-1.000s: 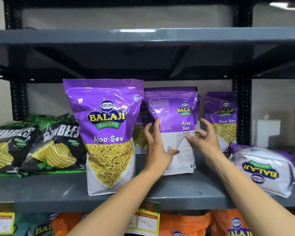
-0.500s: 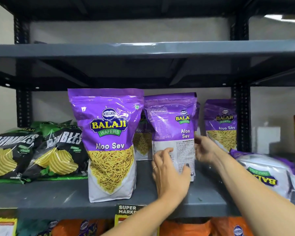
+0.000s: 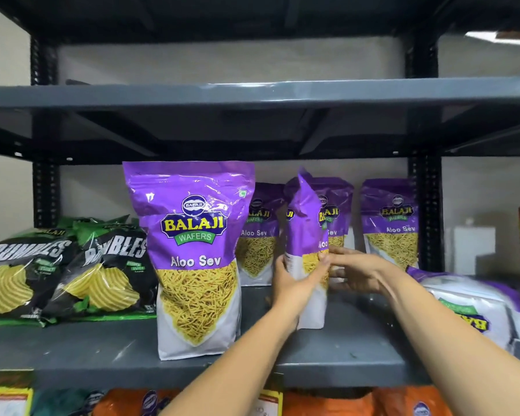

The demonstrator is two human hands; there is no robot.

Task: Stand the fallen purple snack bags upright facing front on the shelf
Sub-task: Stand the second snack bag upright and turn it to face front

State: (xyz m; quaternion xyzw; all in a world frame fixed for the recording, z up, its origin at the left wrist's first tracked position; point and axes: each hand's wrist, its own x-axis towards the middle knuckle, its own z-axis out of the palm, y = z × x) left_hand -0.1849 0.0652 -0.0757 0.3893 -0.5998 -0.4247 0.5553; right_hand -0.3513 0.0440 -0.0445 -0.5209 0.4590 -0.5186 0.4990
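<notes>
Left hand wraps the lower part of a purple bag, upright on the shelf, turned edge-on. Right hand touches its right side, fingers spread, not clenched. Big bag stands front-facing just left. Fallen bag lies at right.

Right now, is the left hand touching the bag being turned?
Touching. The head view shows the left hand wrapped around the turned bag, thumb and fingers pressing its lower half.
</notes>
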